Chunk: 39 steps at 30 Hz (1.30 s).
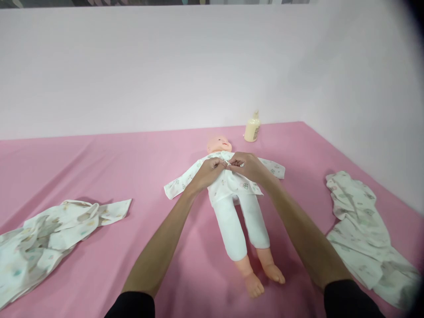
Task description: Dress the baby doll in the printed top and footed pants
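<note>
A baby doll (218,144) lies on its back on the pink sheet, head away from me and bare feet toward me. It wears white trousers (230,227) and a white printed baby shirt (220,187) with long sleeves spread to both sides. My left hand (212,170) pinches the shirt's front at the chest. Close beside it, my right hand (245,166) also pinches the front of the shirt, fingertips nearly meeting the left ones. Whatever fastening lies between the fingertips is too small to make out.
A cream pump bottle (252,129) stands behind the doll, near the white wall (149,70). Crumpled printed baby clothing (66,229) lies on the pink sheet (132,168) at left. Another printed white cloth (361,234) lies at right, near the side wall.
</note>
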Each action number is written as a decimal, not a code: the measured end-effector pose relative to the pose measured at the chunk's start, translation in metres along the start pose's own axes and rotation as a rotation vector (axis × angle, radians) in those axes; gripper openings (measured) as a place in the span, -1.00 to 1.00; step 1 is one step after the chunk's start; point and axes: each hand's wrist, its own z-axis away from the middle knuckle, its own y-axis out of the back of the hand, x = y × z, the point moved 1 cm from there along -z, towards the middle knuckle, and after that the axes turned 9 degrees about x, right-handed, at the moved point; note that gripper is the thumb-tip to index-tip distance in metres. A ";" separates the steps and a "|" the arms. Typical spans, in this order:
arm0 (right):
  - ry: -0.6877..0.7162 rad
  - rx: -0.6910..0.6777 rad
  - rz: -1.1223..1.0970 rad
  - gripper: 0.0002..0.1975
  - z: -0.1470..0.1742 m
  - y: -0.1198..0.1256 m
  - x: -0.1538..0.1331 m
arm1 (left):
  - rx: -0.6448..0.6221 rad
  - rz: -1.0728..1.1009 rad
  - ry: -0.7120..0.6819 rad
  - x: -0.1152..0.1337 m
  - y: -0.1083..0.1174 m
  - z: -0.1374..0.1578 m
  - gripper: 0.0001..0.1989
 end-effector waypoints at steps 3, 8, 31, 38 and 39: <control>-0.039 -0.025 -0.067 -0.79 0.001 0.001 0.001 | -0.021 0.008 -0.018 -0.003 -0.001 -0.001 -0.80; -0.046 0.035 -0.066 -0.80 0.001 0.002 -0.002 | 0.012 0.002 -0.012 -0.005 -0.003 -0.003 -0.78; 0.117 -0.066 0.375 -0.81 0.011 -0.002 -0.010 | 0.119 -0.608 -0.152 0.014 -0.009 0.010 -0.89; 0.097 -0.099 0.311 -0.66 0.079 0.029 -0.003 | -0.024 -0.660 -0.118 0.037 0.001 0.058 -0.72; 0.052 -0.111 0.299 -0.60 0.092 0.032 0.001 | -0.067 -0.657 -0.110 0.037 0.003 0.071 -0.66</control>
